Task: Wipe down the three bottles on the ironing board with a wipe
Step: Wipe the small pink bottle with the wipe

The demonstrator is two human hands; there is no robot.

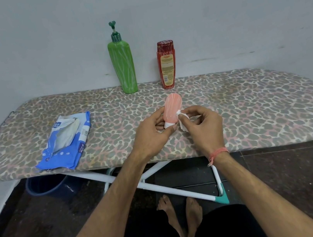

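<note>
My left hand (151, 133) grips a small pink bottle (172, 109) near its white cap, holding it above the leopard-print ironing board (251, 108) with its base pointing away from me. My right hand (203, 123) pinches a small white wipe (183, 119) against the bottle's right side. A tall green pump bottle (123, 66) and a shorter red bottle (167, 66) stand upright at the board's far edge by the wall.
An opened blue and white wipes pack (67, 139) lies on the board's left part. The wall runs right behind the board. Under the board are its white legs (162, 188) and a dark blue bucket (48, 187) on the floor.
</note>
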